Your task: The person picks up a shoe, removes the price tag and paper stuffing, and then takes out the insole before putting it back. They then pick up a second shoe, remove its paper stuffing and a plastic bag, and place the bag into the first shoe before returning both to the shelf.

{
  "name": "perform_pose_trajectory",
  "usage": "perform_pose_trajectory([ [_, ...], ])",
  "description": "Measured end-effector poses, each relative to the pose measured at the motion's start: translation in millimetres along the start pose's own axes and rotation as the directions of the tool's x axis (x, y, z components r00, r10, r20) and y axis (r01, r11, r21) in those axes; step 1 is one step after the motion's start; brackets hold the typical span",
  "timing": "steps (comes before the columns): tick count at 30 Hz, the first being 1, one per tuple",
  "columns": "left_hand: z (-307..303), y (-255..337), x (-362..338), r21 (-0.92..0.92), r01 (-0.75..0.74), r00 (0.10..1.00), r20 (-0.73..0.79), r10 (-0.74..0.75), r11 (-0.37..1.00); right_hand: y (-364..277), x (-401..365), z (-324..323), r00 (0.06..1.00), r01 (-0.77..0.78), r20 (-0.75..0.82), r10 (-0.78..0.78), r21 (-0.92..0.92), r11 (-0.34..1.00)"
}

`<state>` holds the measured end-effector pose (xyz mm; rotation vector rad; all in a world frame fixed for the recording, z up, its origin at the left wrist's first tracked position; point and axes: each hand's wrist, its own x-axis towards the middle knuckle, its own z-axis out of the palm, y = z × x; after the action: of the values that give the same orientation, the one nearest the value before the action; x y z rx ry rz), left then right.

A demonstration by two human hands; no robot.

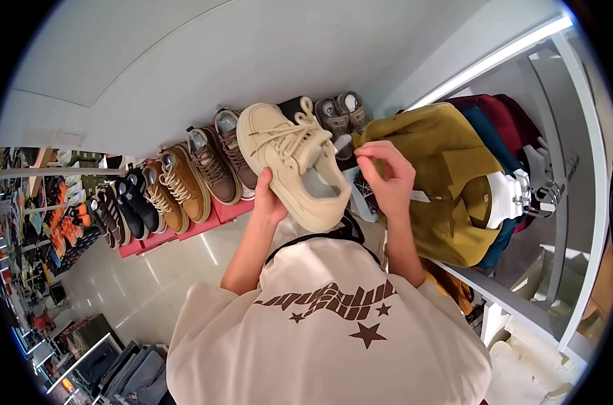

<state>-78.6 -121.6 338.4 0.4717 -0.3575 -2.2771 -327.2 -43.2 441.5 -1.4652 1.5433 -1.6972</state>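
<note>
A beige lace-up sneaker point(272, 152) is held up in front of me, its toe tilted to the upper left and its opening facing me. My left hand point(271, 200) grips its side near the sole, with the thumb showing. Just right of the shoe is my right hand point(391, 177), thumb and fingers curled together in a pinch. A small whitish piece point(343, 143) shows between the shoe and those fingertips. Whether the fingers hold it, or something else, I cannot make out. The sneaker's laces point(308, 111) are tied in a loose bow.
Several brown, tan and black shoes point(215, 169) line a red-fronted shelf point(222, 211) along the wall. Grey shoes point(333, 116) stand behind the sneaker. To the right, an olive shirt point(448, 152) and other garments hang on a white-framed rack point(583, 135). Folded jeans point(141, 371) lie lower left.
</note>
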Motion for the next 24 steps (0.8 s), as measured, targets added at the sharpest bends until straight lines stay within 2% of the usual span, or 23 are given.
perform_pose_trajectory([
  [1, 3, 1, -2, 0.071, -0.010, 1.000, 0.004, 0.009, 0.997, -12, 12, -6, 0.963, 0.250, 0.140, -0.229, -0.166, 0.954],
  [2, 7, 1, -3, 0.052, -0.008, 1.000, 0.013, 0.007, 0.999, -20, 18, -5, 0.964, 0.249, 0.142, -0.226, -0.168, 0.954],
  [4, 10, -2, -4, 0.045, 0.013, 1.000, 0.006, -0.013, 0.999, -33, 25, 3, 0.875, 0.404, 0.362, -0.320, -0.184, 0.896],
  [5, 11, -1, -5, 0.042, 0.032, 0.999, 0.000, -0.032, 0.999, -39, 28, 4, 0.873, 0.408, 0.364, -0.324, -0.183, 0.894],
  [7, 18, 2, -7, 0.072, 0.036, 0.999, -0.023, -0.035, 0.997, -48, 31, 5, 0.872, 0.453, 0.363, -0.328, -0.344, 0.823],
  [8, 22, 3, -10, 0.103, 0.050, 0.998, -0.051, -0.045, 0.993, -50, 32, 4, 0.870, 0.456, 0.367, -0.330, -0.342, 0.822],
  [10, 24, 5, -15, 0.137, 0.061, 0.998, -0.028, -0.058, 0.989, -54, 34, 0, 0.826, 0.438, 0.528, -0.198, -0.380, 0.815],
  [13, 32, 8, -25, 0.197, 0.058, 0.998, -0.007, -0.058, 0.979, -63, 35, 2, 0.784, 0.445, 0.607, -0.126, -0.410, 0.796],
  [16, 29, 14, -32, 0.232, 0.052, 0.999, 0.003, -0.054, 0.971, -66, 26, 13, 0.818, 0.452, 0.542, -0.193, -0.396, 0.799],
  [18, 27, 13, -37, 0.242, 0.060, 0.998, 0.014, -0.065, 0.968, -65, 22, 16, 0.829, 0.433, 0.534, -0.170, -0.420, 0.797],
  [20, 28, 11, -43, 0.246, 0.124, 0.992, -0.034, -0.119, 0.961, -63, 20, 17, 0.836, 0.420, 0.528, -0.150, -0.439, 0.794],
  [24, 39, -3, -53, 0.187, 0.121, 0.989, -0.107, -0.103, 0.975, -57, 22, 17, 0.830, 0.459, 0.512, -0.222, -0.400, 0.794],
])
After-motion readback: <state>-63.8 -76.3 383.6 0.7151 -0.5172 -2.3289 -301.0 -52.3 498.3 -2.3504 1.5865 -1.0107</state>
